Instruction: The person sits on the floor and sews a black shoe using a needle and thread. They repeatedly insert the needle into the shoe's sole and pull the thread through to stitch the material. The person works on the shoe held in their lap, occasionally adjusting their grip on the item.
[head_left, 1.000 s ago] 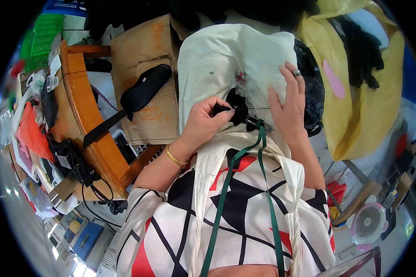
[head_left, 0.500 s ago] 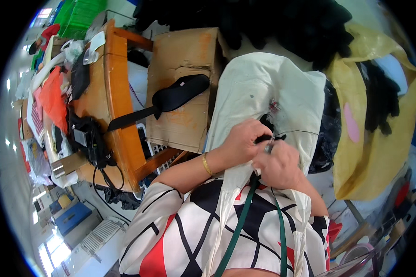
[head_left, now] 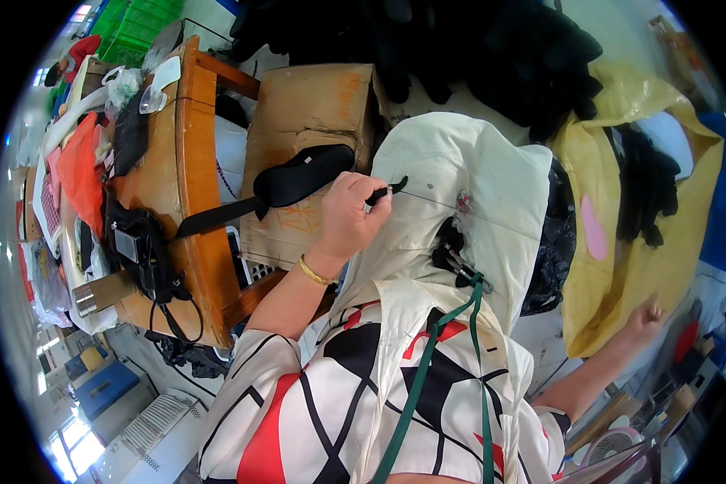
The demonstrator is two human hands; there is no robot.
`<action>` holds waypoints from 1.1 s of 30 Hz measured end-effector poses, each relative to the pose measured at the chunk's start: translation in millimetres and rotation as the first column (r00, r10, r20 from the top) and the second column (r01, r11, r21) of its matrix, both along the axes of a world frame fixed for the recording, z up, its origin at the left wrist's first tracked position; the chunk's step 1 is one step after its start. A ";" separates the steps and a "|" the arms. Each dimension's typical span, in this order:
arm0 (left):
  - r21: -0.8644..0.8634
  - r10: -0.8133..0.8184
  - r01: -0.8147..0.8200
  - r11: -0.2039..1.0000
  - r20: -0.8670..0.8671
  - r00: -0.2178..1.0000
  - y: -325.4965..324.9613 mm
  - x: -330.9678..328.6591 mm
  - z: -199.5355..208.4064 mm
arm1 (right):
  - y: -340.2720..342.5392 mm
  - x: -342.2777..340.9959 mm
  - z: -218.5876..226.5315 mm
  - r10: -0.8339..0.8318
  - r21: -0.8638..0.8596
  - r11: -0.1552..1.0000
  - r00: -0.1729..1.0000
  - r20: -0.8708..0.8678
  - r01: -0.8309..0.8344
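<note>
My left hand (head_left: pixel 351 216) is raised over the left side of my lap, its fingers closed around a small black fabric piece (head_left: pixel 377 194) with a curled end. A thin dark thread (head_left: pixel 448 203) runs from that piece rightward across the cream apron (head_left: pixel 415 149). Far out to the right, my right hand (head_left: pixel 644 323) has its fingers pinched together; what they hold is too small to make out. Small metal thread snips (head_left: pixel 462 269) lie on my lap, tied to a green ribbon (head_left: pixel 434 339). Black scraps (head_left: pixel 448 238) and a reddish tangle of threads (head_left: pixel 464 202) rest on the apron.
A black slipper-shaped piece (head_left: pixel 306 173) with a long strap lies on a cardboard box (head_left: pixel 270 230) at left, beside a wooden table (head_left: pixel 198 161). Black pieces (head_left: pixel 492 64) are heaped ahead. A yellow sack (head_left: pixel 621 298) stands right, black items inside.
My hands were together over my lap, with the snips between them. Now the left has moved up and left with the black piece, the right far out right, and the snips lie on the apron.
</note>
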State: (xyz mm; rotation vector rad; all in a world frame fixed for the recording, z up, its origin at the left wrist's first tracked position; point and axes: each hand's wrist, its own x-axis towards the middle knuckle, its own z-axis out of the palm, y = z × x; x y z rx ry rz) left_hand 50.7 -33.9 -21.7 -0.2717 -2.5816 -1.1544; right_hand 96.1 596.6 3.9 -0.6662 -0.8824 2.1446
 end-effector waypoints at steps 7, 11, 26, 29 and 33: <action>0.649 -0.211 -0.168 0.742 0.464 0.860 39.9 15.9 -9.9 | -234.6 -39.1 -9.4 0.355 0.421 0.771 0.871 0.338 -0.478; 0.733 -0.414 -0.034 0.680 0.422 0.807 55.9 16.3 -13.1 | -351.1 -35.0 -27.2 0.681 0.457 0.169 0.439 0.586 -0.873; -0.532 0.333 0.172 0.829 0.717 0.612 -196.5 -64.9 -84.0 | -371.9 -30.4 -34.7 0.625 0.411 -0.033 0.302 0.720 -0.911; -0.372 0.261 0.100 0.923 0.794 0.549 -191.1 -73.3 -78.8 | -376.1 -27.6 -30.6 0.644 0.393 0.066 0.340 0.685 -0.917; 0.386 -0.082 -0.404 0.829 0.799 0.596 -157.6 -73.5 -56.5 | -370.4 -20.9 -34.0 0.671 0.365 0.044 0.298 0.679 -0.930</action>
